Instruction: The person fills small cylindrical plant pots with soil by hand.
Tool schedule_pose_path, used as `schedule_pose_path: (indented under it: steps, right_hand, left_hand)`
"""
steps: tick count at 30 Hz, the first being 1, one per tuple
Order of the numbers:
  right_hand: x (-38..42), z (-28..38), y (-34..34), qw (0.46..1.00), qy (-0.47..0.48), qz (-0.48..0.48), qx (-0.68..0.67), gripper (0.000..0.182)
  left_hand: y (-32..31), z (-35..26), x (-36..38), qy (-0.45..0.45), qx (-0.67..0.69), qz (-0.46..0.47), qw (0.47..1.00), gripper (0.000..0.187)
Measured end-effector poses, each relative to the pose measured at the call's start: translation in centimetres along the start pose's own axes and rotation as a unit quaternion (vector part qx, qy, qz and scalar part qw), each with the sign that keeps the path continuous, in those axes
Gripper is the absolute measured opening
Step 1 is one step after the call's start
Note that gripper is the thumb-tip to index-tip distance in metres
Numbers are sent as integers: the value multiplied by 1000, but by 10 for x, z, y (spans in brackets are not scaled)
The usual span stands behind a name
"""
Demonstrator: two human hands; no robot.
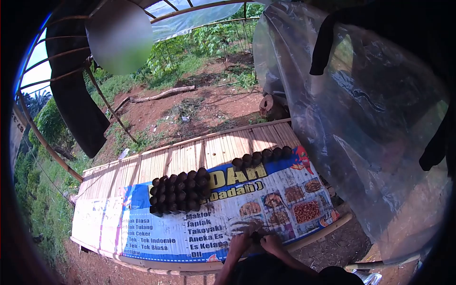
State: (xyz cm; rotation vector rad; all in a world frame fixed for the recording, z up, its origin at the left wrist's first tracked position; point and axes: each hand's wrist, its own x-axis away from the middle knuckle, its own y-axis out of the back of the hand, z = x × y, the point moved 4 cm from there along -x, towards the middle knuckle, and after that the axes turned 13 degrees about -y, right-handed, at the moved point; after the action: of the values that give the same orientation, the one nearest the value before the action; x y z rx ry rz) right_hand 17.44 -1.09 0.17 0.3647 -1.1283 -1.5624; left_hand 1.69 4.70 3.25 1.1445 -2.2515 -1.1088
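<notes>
Both hands, left hand (239, 243) and right hand (271, 243), hide something small, dark, unidentifiable.

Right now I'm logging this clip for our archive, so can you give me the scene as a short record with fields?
setting: outdoor shelter, bamboo-slat table covered by a printed banner
left hand: left hand at the near table edge, touching a small dark thing, partly hidden
right hand: right hand beside it, on the same thing
block: cluster of dark pots packed together
row: row of dark pots further back
right side: clear plastic sheet hanging
</notes>
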Motion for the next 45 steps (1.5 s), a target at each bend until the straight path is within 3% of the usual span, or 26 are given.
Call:
schedule_pose_path:
  steps: [10,14,16,20,33,41,45]
  right_hand:
    - [-3,5,12,999,-5,-26,-27,28]
    - [-2,3,10,999,-8,-20,-23,28]
    - [-5,7,15,999,-7,-23,-27,28]
    - [-6,-1,3,999,-16,-40,-23,27]
    - [-12,-5,1,999,-19,-12,-27,28]
    - [-15,-14,-8,998,0,-47,-33,31]
    - [-8,-12,0,998,-36,-51,-29,37]
  left_hand:
    - [-1,-6,1,14,30,-55,998,22]
    - [-7,0,0,28,23,-17,999,23]
    - [2,-6,3,19,46,-63,997,23]
    - [-22,12,6,38,39,-19,998,25]
    - [-14,6,8,39,68,-45,996,25]
    - [-18,12,8,41,67,-47,996,23]
    - [-18,12,3,11,51,-36,998,34]
